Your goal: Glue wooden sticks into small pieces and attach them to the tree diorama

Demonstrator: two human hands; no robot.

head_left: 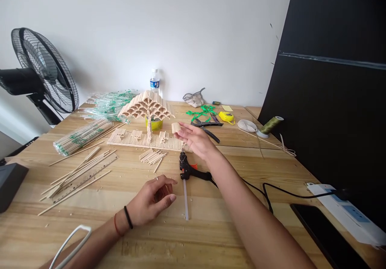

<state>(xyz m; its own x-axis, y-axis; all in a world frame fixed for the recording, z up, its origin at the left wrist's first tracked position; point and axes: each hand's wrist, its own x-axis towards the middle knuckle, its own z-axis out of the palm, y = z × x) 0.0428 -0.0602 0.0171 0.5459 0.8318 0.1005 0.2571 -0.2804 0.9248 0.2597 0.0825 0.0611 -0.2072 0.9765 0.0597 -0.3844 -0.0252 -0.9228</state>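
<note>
My right hand (194, 139) pinches a small panel of short wooden sticks (176, 128) between thumb and fingers, just right of the stick-built tree model (146, 104). That model stands on a long base of sticks (132, 140), with several small stick pieces like stools on it. My left hand (155, 198) is over the table, fingers loosely curled and apart from the thumb, holding nothing. A black hot glue gun (189, 169) lies between my hands, a glue stick (185, 200) protruding from its back. Cut short sticks (151, 156) lie before the base.
Long sticks and a clear ruler (87, 178) lie left, near bagged sticks (84, 136). A fan (45, 72) stands far left. Behind are a bottle (155, 83), pliers (208, 126) and a yellow tape measure (226, 117). A phone (325, 233) and power strip (346, 210) lie right.
</note>
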